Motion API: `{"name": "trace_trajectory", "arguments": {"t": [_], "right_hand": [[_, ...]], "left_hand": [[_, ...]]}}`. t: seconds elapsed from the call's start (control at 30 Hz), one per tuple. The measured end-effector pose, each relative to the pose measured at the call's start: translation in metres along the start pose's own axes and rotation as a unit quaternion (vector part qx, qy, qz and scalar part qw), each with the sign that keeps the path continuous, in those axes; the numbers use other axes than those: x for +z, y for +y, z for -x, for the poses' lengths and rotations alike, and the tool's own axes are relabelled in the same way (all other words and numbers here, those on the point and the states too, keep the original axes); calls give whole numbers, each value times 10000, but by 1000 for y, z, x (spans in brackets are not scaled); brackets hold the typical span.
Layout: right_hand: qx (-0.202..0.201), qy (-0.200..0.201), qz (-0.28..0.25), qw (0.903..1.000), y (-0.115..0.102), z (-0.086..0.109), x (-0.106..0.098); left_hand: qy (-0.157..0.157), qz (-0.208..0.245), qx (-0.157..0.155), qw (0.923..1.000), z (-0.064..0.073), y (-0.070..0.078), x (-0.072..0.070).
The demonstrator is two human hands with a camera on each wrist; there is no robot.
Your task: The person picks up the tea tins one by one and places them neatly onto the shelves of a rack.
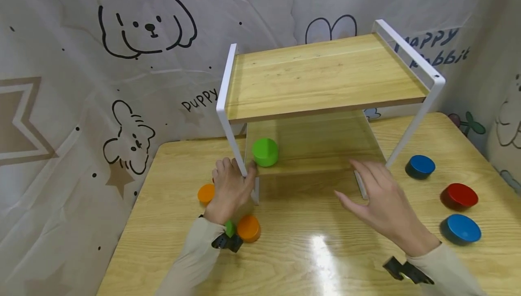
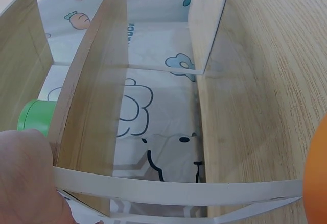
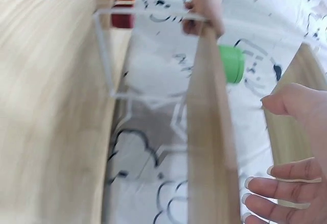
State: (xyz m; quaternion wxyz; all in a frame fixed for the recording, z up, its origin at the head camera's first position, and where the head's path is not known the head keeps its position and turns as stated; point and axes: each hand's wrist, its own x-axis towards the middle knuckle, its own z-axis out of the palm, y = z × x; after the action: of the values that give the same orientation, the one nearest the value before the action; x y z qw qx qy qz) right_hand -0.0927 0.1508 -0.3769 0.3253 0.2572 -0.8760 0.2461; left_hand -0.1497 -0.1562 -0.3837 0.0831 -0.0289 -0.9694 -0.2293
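A two-tier wooden shelf (image 1: pixel 325 74) with a white frame stands on the table. My left hand (image 1: pixel 232 185) grips its left front post at the level of the lower board (image 1: pixel 317 151), thumb on the inner side. Close by that thumb, a green round container (image 1: pixel 266 152) sits on the left end of the lower board; it also shows in the right wrist view as a green cylinder (image 3: pixel 232 63). My right hand (image 1: pixel 382 201) is held by the right front post (image 1: pixel 411 129), fingers spread and thumb apart, with nothing in its grasp.
Right of the shelf stand a blue round container (image 1: pixel 420 167), a red one (image 1: pixel 459 197) and a larger blue one (image 1: pixel 461 229). Orange containers (image 1: pixel 248 228) lie near my left forearm, with a green piece (image 1: pixel 229 228) partly hidden behind the wrist. A printed cloth (image 1: pixel 163 92) hangs behind the table.
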Motion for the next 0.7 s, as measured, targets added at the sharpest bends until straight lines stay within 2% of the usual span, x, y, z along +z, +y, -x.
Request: {"name": "trace_trajectory", "arguments": {"t": [0.37,0.53,0.7], "right_hand": [[625,-272,221,9974,23,36,-16],[874,-191,248,9957,36,53,-24],[1232,-40,544,9909,56,74,-34]], "left_hand": [[29,-136,68,9999,1,-1,-1],[63,-130,87,9999,1,0,-2],[90,-195,84,9997,1,0,-2]]}}
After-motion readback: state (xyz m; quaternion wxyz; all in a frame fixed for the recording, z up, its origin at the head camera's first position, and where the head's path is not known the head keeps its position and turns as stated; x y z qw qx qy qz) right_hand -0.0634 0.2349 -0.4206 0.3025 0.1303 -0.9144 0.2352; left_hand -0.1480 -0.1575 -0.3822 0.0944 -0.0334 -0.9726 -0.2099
